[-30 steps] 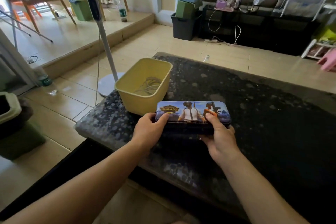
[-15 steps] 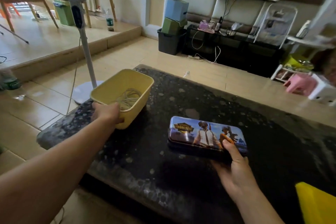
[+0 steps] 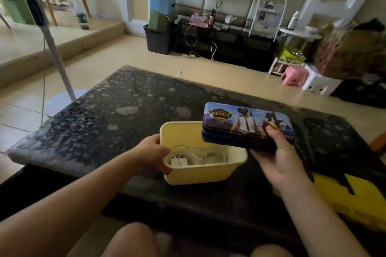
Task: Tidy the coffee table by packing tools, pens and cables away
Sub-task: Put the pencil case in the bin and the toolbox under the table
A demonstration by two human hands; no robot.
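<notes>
1. Standing at upper left: a fan pole (image 3: 52,48), a green bin (image 3: 17,9), a plastic bottle (image 3: 82,18).
2. Stacked at top centre: a blue box (image 3: 163,1), a green box (image 3: 159,21), a dark crate (image 3: 159,38).
3. Sitting at right: a pink stool (image 3: 295,75) beside a white stool (image 3: 319,84).

A pale yellow tub (image 3: 200,171) sits upright near the front edge of the dark speckled bench (image 3: 108,123), with coiled white cables (image 3: 200,156) and a small white plug block (image 3: 178,161) lying inside. Over the tub's back right corner, a shut blue picture-printed tin case (image 3: 246,124) is lifted and tilted. A yellow toolbox (image 3: 346,200) lies right of the tub.
</notes>
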